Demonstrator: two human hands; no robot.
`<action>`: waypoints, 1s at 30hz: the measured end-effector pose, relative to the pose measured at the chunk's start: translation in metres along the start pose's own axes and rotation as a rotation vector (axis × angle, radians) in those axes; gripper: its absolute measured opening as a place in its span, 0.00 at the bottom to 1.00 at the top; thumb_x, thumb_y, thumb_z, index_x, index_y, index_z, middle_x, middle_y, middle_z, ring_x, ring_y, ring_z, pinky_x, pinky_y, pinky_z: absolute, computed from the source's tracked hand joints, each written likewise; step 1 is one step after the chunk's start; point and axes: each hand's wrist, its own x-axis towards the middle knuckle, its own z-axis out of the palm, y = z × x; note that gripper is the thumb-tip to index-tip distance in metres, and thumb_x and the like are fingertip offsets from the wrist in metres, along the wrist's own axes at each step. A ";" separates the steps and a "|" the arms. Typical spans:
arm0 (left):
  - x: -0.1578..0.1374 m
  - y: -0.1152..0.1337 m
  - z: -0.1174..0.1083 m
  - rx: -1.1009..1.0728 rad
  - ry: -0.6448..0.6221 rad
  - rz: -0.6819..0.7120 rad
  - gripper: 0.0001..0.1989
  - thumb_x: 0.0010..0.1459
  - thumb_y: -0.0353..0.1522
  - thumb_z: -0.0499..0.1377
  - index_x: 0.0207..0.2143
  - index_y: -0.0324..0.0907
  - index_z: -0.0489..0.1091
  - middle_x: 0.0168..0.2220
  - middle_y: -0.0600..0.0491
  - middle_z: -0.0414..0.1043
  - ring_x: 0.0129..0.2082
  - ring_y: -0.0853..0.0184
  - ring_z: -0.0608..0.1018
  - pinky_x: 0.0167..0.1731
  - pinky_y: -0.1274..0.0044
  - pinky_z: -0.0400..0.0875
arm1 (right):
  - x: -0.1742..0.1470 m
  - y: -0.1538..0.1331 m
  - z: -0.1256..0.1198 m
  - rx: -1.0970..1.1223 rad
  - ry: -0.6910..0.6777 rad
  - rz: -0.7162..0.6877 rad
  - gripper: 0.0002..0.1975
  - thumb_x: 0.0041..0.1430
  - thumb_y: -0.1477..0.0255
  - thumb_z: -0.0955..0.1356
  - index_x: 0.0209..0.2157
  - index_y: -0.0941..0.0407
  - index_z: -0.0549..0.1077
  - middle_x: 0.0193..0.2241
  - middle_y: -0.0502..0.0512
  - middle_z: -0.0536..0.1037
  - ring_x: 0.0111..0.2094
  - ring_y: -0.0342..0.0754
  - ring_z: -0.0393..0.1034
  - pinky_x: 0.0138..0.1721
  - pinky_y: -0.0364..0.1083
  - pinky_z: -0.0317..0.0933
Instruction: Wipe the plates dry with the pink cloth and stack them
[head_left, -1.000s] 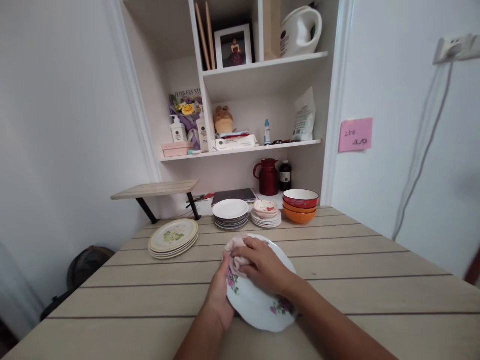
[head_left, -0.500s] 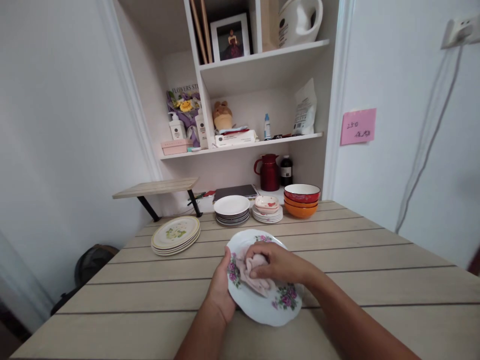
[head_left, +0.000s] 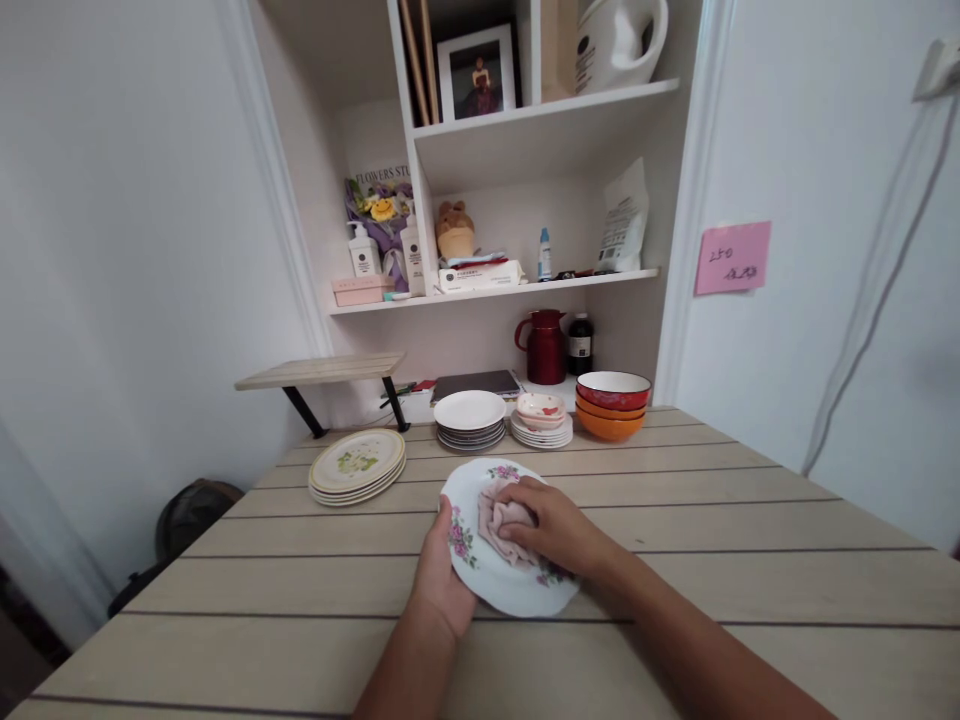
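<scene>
A white plate with pink flower sprays and a wavy rim is held above the wooden table, tilted towards me. My left hand grips its left edge, thumb over the rim and the other fingers hidden beneath. In my right hand is a bunched pale pink cloth, pressed onto the middle of the plate. Part of the cloth and the plate's right side are covered by that hand.
Behind the plate stand a stack of cream plates, a stack topped by a white plate, small dishes on saucers, and red and orange bowls. A low wooden shelf rises at the left. A red jug stands farther back.
The cloth has shifted over the plate's face with my right hand and lies more spread. The plate has moved slightly left and up, its lower edge farther from me.
</scene>
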 end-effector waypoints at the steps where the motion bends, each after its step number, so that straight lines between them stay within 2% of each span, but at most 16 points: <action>1: 0.000 0.000 0.000 -0.004 0.002 0.007 0.28 0.62 0.40 0.52 0.61 0.34 0.60 0.51 0.39 0.74 0.50 0.53 0.76 0.56 0.62 0.63 | 0.000 0.000 0.000 0.003 -0.005 -0.003 0.14 0.52 0.68 0.69 0.42 0.52 0.75 0.43 0.55 0.74 0.44 0.52 0.67 0.48 0.49 0.60; 9: -0.002 0.000 0.001 -0.018 -0.003 -0.014 0.27 0.62 0.40 0.52 0.61 0.35 0.60 0.50 0.39 0.74 0.50 0.52 0.76 0.55 0.61 0.63 | -0.001 0.000 0.001 -0.001 0.006 -0.006 0.15 0.52 0.70 0.69 0.44 0.51 0.74 0.42 0.55 0.74 0.44 0.52 0.68 0.47 0.50 0.60; 14: -0.002 0.000 0.002 -0.034 -0.014 -0.006 0.28 0.62 0.41 0.53 0.61 0.36 0.60 0.50 0.39 0.74 0.49 0.52 0.76 0.55 0.61 0.64 | 0.000 -0.001 0.005 0.006 0.084 -0.016 0.14 0.51 0.72 0.69 0.42 0.52 0.75 0.41 0.55 0.72 0.42 0.51 0.68 0.47 0.50 0.60; 18: -0.003 0.000 0.005 -0.008 0.025 0.012 0.27 0.63 0.41 0.52 0.60 0.35 0.61 0.48 0.40 0.76 0.48 0.53 0.78 0.54 0.62 0.65 | 0.002 0.000 0.008 0.005 0.135 -0.002 0.15 0.51 0.74 0.68 0.43 0.52 0.75 0.40 0.54 0.70 0.42 0.51 0.67 0.47 0.50 0.61; 22: -0.003 0.000 0.008 -0.005 0.037 0.005 0.27 0.62 0.42 0.52 0.59 0.35 0.63 0.47 0.39 0.76 0.46 0.54 0.78 0.53 0.63 0.66 | 0.005 -0.001 0.012 -0.010 0.165 -0.016 0.26 0.50 0.77 0.68 0.53 0.49 0.70 0.46 0.56 0.67 0.46 0.51 0.65 0.49 0.50 0.61; 25: -0.002 0.000 0.008 -0.001 0.029 0.001 0.27 0.61 0.42 0.54 0.58 0.35 0.64 0.47 0.40 0.76 0.46 0.53 0.78 0.52 0.63 0.67 | 0.007 -0.003 0.015 -0.110 0.174 -0.045 0.33 0.50 0.77 0.69 0.58 0.47 0.65 0.50 0.58 0.65 0.50 0.53 0.63 0.51 0.53 0.59; 27: -0.002 -0.001 0.007 0.008 0.039 -0.001 0.27 0.61 0.42 0.54 0.58 0.35 0.64 0.47 0.40 0.76 0.46 0.53 0.78 0.52 0.63 0.67 | 0.008 -0.004 0.017 -0.201 0.186 -0.060 0.32 0.50 0.77 0.69 0.58 0.46 0.66 0.53 0.59 0.64 0.53 0.55 0.60 0.53 0.56 0.56; 30: -0.001 -0.001 0.006 0.022 0.068 0.001 0.28 0.60 0.42 0.55 0.58 0.35 0.64 0.46 0.39 0.77 0.45 0.53 0.79 0.51 0.63 0.68 | 0.010 -0.004 0.019 -0.300 0.196 -0.094 0.27 0.51 0.76 0.69 0.54 0.46 0.71 0.57 0.59 0.63 0.57 0.58 0.56 0.56 0.58 0.52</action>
